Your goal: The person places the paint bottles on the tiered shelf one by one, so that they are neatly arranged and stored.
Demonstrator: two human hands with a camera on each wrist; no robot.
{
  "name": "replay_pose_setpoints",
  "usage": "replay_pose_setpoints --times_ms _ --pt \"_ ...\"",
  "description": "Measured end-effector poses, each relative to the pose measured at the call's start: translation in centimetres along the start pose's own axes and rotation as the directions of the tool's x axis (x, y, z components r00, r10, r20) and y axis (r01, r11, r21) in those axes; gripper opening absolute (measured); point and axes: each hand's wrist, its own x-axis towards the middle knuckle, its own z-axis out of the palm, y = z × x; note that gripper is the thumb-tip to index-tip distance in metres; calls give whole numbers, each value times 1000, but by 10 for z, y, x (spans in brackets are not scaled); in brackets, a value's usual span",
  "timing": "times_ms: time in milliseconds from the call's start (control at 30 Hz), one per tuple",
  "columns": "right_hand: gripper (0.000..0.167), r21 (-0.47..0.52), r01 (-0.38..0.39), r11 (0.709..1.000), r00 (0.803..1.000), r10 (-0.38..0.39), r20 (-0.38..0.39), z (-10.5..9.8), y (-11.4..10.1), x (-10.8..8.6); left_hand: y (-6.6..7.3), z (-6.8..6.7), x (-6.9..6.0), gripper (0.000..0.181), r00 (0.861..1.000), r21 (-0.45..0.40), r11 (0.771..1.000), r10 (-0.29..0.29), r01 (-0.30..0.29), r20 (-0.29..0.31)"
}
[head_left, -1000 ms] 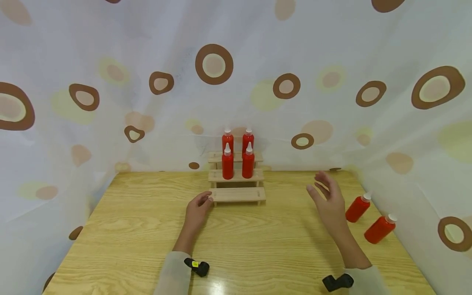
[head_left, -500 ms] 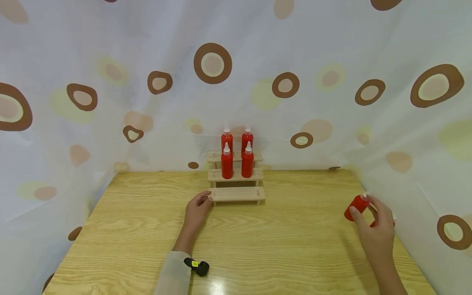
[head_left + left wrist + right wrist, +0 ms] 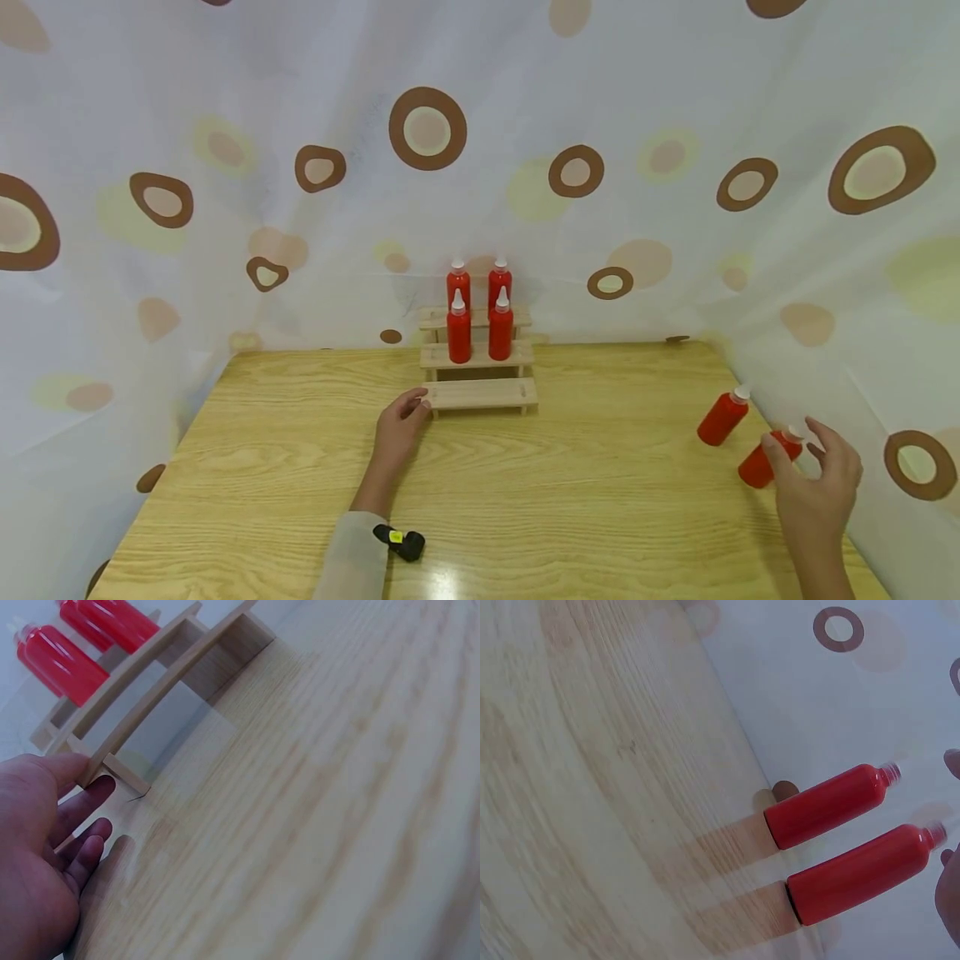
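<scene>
My left hand [image 3: 397,425] pinches the left end of the lowest step of a small three-step wooden rack [image 3: 480,394]. In the left wrist view its thumb and fingers [image 3: 86,802] meet the board's corner. My right hand [image 3: 817,492] is at the nearer of two red squeeze bottles [image 3: 757,468] on the right, thumb on one side and fingers spread past the other. In the right wrist view this bottle [image 3: 862,874] stands with a gap between its neck and the fingertips, which are partly out of frame. The other loose bottle [image 3: 722,419] stands just behind it.
Several red bottles with white nozzle tips stand on the rack's upper two steps, one front bottle [image 3: 459,335] at left among them. A wood-grain table [image 3: 562,500] carries everything. Patterned white cloth [image 3: 337,242] hangs behind and along both sides.
My right hand has moved right and toward me, from over the table past the farther loose bottle to the nearer one. The left hand keeps its place on the rack; the bottles stay put.
</scene>
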Motion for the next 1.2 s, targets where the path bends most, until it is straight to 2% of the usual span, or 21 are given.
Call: replay_pose_setpoints --times_ms 233,333,467,533,767,967,1200 --pt "61 91 -46 995 999 47 -8 2 12 8 -1 0 1 33 1000 6 1000 17 -17 -2" --pt "62 70 -116 991 993 114 29 2 18 11 -1 0 0 33 1000 12 1000 25 -25 -5" --pt "63 23 -215 976 973 212 93 2 24 13 -1 0 -1 32 1000 15 1000 18 -18 -6" --pt "64 19 -230 973 968 227 110 2 27 14 -1 1 -1 32 1000 11 1000 16 -16 -3" --pt "65 43 -230 972 967 224 121 5 29 15 -1 0 0 32 1000 -6 1000 13 -13 1" --pt "64 34 -237 971 968 233 95 6 27 14 -2 0 1 33 1000 -6 1000 13 -13 9" --pt "64 79 -176 981 982 170 77 7 17 7 -2 -1 1 33 1000 -4 1000 12 -12 12"
